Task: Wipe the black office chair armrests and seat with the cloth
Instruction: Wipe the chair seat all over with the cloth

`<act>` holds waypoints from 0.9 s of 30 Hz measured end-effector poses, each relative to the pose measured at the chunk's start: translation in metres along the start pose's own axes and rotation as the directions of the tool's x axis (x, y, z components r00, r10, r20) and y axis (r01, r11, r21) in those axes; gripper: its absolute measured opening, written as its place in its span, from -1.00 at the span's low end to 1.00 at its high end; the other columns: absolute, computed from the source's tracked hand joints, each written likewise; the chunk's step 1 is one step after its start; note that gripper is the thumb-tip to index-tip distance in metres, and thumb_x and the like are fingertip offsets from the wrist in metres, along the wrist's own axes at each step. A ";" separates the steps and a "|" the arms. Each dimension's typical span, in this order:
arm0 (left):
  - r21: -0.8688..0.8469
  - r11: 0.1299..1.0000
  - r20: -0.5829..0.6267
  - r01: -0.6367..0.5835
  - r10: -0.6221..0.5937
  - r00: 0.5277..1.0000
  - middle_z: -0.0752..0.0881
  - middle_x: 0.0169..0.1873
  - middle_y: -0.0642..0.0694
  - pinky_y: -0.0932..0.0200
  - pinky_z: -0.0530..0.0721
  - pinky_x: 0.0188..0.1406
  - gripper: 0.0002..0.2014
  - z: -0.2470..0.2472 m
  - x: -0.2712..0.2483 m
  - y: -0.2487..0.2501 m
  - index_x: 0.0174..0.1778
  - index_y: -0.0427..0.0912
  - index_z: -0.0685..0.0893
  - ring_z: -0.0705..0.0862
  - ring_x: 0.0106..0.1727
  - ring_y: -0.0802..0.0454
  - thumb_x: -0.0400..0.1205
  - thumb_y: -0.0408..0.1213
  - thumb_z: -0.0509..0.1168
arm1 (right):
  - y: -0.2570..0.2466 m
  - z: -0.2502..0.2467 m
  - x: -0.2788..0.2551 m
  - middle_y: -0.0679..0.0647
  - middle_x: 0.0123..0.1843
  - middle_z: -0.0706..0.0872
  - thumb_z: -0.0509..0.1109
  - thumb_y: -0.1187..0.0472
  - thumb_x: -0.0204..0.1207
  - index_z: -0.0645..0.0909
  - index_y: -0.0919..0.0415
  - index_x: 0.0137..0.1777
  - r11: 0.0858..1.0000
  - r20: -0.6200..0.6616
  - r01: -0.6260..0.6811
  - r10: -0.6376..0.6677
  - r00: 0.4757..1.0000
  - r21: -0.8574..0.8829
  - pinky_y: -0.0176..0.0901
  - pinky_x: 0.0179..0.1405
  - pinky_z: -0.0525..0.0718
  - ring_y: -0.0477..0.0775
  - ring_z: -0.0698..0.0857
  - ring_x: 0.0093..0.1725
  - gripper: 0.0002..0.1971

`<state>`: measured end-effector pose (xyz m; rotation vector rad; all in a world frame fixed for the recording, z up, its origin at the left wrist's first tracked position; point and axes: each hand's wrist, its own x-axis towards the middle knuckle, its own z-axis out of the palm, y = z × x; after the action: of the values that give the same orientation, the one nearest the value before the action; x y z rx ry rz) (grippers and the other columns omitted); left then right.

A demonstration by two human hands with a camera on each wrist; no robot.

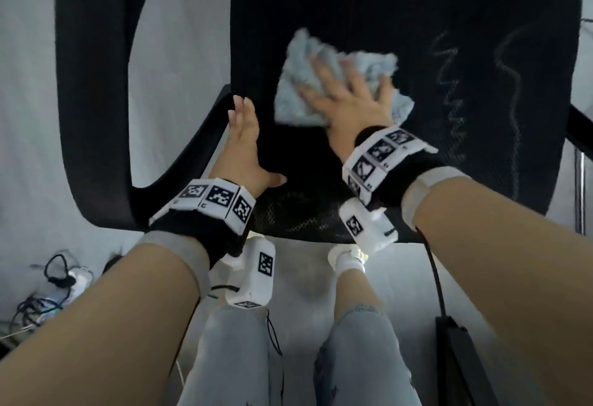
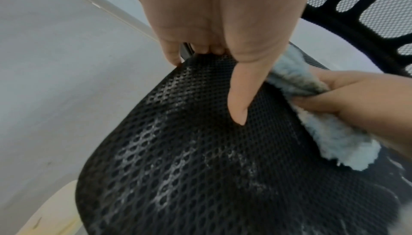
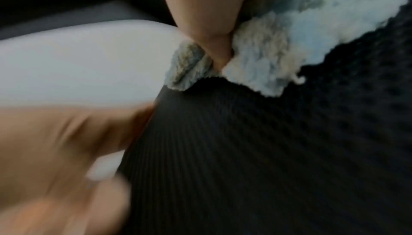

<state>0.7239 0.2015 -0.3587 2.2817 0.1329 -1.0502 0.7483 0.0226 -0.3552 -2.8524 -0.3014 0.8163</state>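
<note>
The black mesh seat point(image 1: 401, 36) of the office chair fills the upper head view, with white chalky squiggles point(image 1: 481, 91) on its right half. My right hand point(image 1: 346, 91) presses a crumpled light-blue cloth point(image 1: 298, 84) flat on the seat with spread fingers. My left hand point(image 1: 244, 145) rests on the seat's left edge, fingers straight, thumb out on the mesh. The left wrist view shows the mesh seat point(image 2: 200, 168) with pale smears, my left thumb point(image 2: 240, 97) on it and the cloth point(image 2: 334, 141) under the right hand. In the blurred right wrist view the cloth point(image 3: 278, 44) lies bunched around one fingertip.
The left armrest point(image 1: 93, 84) loops wide to the left of the seat. Part of the right armrest point(image 1: 577, 126) shows at the right edge. A tangle of cables point(image 1: 48, 287) lies on the floor at lower left. My legs and a white shoe point(image 1: 349, 258) stand before the seat.
</note>
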 end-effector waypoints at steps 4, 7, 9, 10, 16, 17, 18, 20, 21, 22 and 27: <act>0.003 1.000 -0.022 0.019 -0.019 1.000 -0.36 0.62 -0.09 0.27 -0.19 0.52 0.21 0.002 0.002 0.004 0.59 -0.20 -0.32 -0.32 0.63 0.02 0.33 -0.35 0.55 | -0.016 -0.006 0.003 -0.22 0.65 -0.25 0.16 0.42 0.52 -0.02 -0.33 0.56 0.889 -0.006 -0.378 0.393 0.919 0.259 0.51 0.43 -0.20 0.14 -0.23 0.63 -0.21; 0.106 0.994 -0.056 -0.012 0.018 0.998 -0.30 0.63 -0.19 0.33 -0.35 0.47 0.16 0.005 0.007 -0.002 0.62 -0.22 -0.24 -0.34 0.63 -0.05 0.34 -0.06 0.48 | -0.048 0.009 -0.020 -0.19 0.66 -0.23 0.12 0.16 0.63 0.02 -0.28 0.56 0.996 0.096 0.042 -0.049 0.994 0.074 0.52 0.44 -0.19 0.17 -0.22 0.62 -0.41; 0.209 0.978 -0.026 -0.016 0.022 0.999 -0.32 0.62 -0.25 0.30 -0.45 0.47 0.19 0.006 0.006 -0.003 0.61 -0.25 -0.27 -0.37 0.63 -0.12 0.33 0.09 0.43 | -0.038 0.013 -0.028 -0.19 0.66 -0.24 0.09 0.09 0.64 -0.02 -0.29 0.58 0.969 0.138 0.245 -0.238 0.961 -0.032 0.44 0.48 -0.17 0.15 -0.21 0.63 -0.43; 0.206 0.979 -0.025 0.012 -0.007 1.000 -0.35 0.61 -0.23 0.28 -0.41 0.49 0.22 0.006 0.003 -0.001 0.60 -0.26 -0.31 -0.37 0.63 -0.11 0.32 0.00 0.49 | -0.023 0.013 -0.026 -0.17 0.65 -0.28 0.09 0.15 0.62 -0.09 -0.29 0.58 0.974 0.137 0.218 -0.208 0.969 -0.063 0.43 0.48 -0.16 0.15 -0.23 0.63 -0.37; 0.259 0.963 -0.072 0.077 -0.061 0.996 -0.40 0.60 -0.15 0.11 -0.18 0.61 0.26 0.009 0.000 0.008 0.57 -0.25 -0.38 -0.33 0.63 -0.08 0.32 -0.22 0.56 | 0.012 0.006 -0.032 -0.28 0.63 -0.28 0.19 0.36 0.56 -0.09 -0.37 0.55 0.791 0.025 -0.526 0.547 0.837 0.312 0.46 0.46 -0.17 0.10 -0.21 0.63 -0.21; 0.260 0.961 -0.076 0.092 -0.075 0.994 -0.41 0.60 -0.15 0.10 -0.17 0.63 0.26 0.010 0.001 0.010 0.57 -0.25 -0.37 -0.33 0.64 -0.09 0.32 -0.23 0.56 | 0.004 0.011 -0.041 -0.28 0.63 -0.31 0.19 0.37 0.55 -0.11 -0.36 0.55 0.848 0.059 -0.460 0.462 0.885 0.262 0.47 0.46 -0.20 0.12 -0.26 0.62 -0.20; 0.257 0.961 -0.076 0.100 -0.083 0.994 -0.41 0.60 -0.15 0.08 -0.17 0.63 0.26 0.010 0.000 0.010 0.57 -0.25 -0.37 -0.33 0.64 -0.09 0.32 -0.23 0.56 | -0.005 0.017 -0.051 -0.28 0.62 -0.33 0.18 0.38 0.54 -0.11 -0.34 0.56 0.917 0.089 -0.336 0.325 0.942 0.215 0.47 0.46 -0.22 0.13 -0.29 0.61 -0.20; 0.255 0.962 -0.070 0.099 -0.084 0.994 -0.41 0.60 -0.17 0.05 -0.17 0.64 0.25 0.008 0.000 0.012 0.57 -0.26 -0.37 -0.34 0.63 -0.10 0.33 -0.19 0.55 | -0.015 0.026 -0.072 -0.27 0.63 -0.33 0.15 0.33 0.56 -0.06 -0.33 0.56 0.992 0.118 0.000 -0.015 0.993 0.123 0.46 0.46 -0.25 0.13 -0.32 0.61 -0.26; 0.264 0.959 -0.062 0.103 -0.089 0.994 -0.41 0.59 -0.17 0.04 -0.17 0.64 0.25 0.007 -0.001 0.014 0.57 -0.27 -0.38 -0.35 0.63 -0.11 0.33 -0.18 0.55 | -0.011 0.028 -0.079 -0.27 0.62 -0.34 0.14 0.29 0.57 -0.06 -0.33 0.56 0.986 0.148 0.158 -0.164 0.975 0.055 0.44 0.47 -0.25 0.11 -0.31 0.61 -0.29; 0.281 0.953 -0.057 0.115 -0.103 0.993 -0.42 0.59 -0.17 0.03 -0.16 0.63 0.25 0.007 -0.002 0.015 0.56 -0.27 -0.38 -0.35 0.63 -0.11 0.34 -0.19 0.55 | 0.001 0.028 -0.079 -0.26 0.62 -0.36 0.13 0.28 0.58 -0.09 -0.34 0.56 0.967 0.186 0.252 -0.245 0.952 -0.020 0.42 0.48 -0.23 0.10 -0.31 0.61 -0.28; 0.345 0.914 -0.131 0.212 -0.176 0.976 -0.42 0.59 -0.18 -0.09 0.00 0.61 0.22 0.016 -0.002 0.029 0.57 -0.26 -0.38 -0.33 0.63 -0.11 0.36 -0.33 0.53 | 0.064 0.016 -0.054 -0.18 0.66 -0.19 0.19 0.29 0.54 -0.06 -0.34 0.55 0.839 -0.062 -0.495 0.520 0.852 0.224 0.48 0.42 0.06 0.16 -0.10 0.62 -0.25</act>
<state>0.7218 0.1693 -0.3503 2.6964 0.2292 -1.1395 0.7047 -0.0500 -0.3548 -2.7923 0.5555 0.6918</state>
